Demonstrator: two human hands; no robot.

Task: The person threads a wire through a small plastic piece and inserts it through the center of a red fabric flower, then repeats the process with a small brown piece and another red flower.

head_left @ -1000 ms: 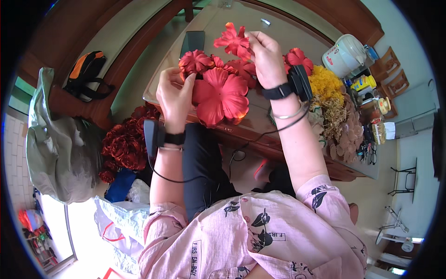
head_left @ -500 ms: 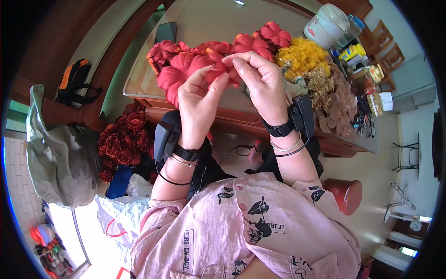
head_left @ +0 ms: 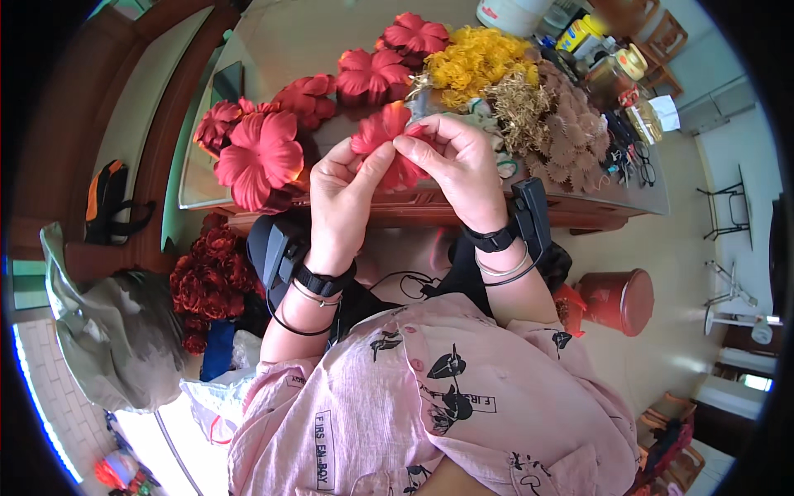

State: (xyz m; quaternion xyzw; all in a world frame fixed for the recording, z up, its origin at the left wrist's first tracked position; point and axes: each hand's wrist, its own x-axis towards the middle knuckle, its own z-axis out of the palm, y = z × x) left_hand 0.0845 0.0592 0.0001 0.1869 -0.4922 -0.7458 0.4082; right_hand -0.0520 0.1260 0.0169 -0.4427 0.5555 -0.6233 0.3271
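Observation:
Between my two hands, just over the table's near edge, is a red artificial flower (head_left: 382, 126) with several loose-looking petals. My left hand (head_left: 343, 190) pinches it from the left, thumb against forefinger. Meeting it from the right, my right hand (head_left: 463, 169) pinches the petals too, its thumb tip almost touching the left one. The fingers hide the flower's centre. Other red artificial flowers lie beyond: a big one (head_left: 260, 157) at the left, and another (head_left: 372, 76) farther back.
Yellow curly trimmings (head_left: 480, 62), dried golden strands (head_left: 521, 107) and scalloped brown discs (head_left: 571, 140) cover the right of the glass-topped table (head_left: 310, 25). Jars and black-framed glasses (head_left: 645, 164) stand or lie at the right edge. Dark red flowers (head_left: 217, 269) are piled below left. A red bucket (head_left: 620, 302) stands right.
The whole view has shifted, so the table flowers appear farther left. My hands have come slightly lower in the picture, and the flower between them shows apart from the others.

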